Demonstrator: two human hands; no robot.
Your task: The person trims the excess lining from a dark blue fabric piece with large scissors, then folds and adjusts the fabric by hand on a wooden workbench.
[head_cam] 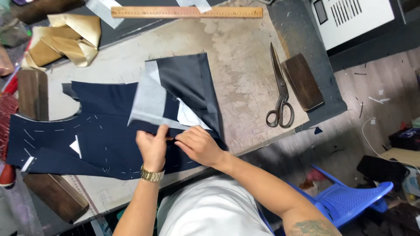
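Both hands are down on the navy fabric panel (94, 140), close to the near edge of the worktable (245, 65). The left hand (152, 147) has its fingers curled and pinching at the cloth, and the right hand (197, 145) is pressed right up against it, fingertips bent onto the same spot. Something small and brownish sits between them, but it's too tiny to say what it is or which hand has it. There's a gold wristwatch (152, 175) on the left wrist.

The panel lies flat with white chalk marks all over it, and its upper right part is folded back, showing grey lining (151, 98) and a darker flap.

Room-wise, there's a good bare stretch of table to the right of the fold, running over to the tailor's scissors (280, 94), which lie shut just beside a wooden block (302, 81). A wooden ruler (187, 12) sits along the far edge, well apart from the hands. The left side is tighter: crumpled tan fabric (65, 43) up top and another wooden block (54, 196) at the near corner. The panel's left end runs under stuff cut off by the frame. A blue plastic chair (350, 199) stands on the floor to the right.
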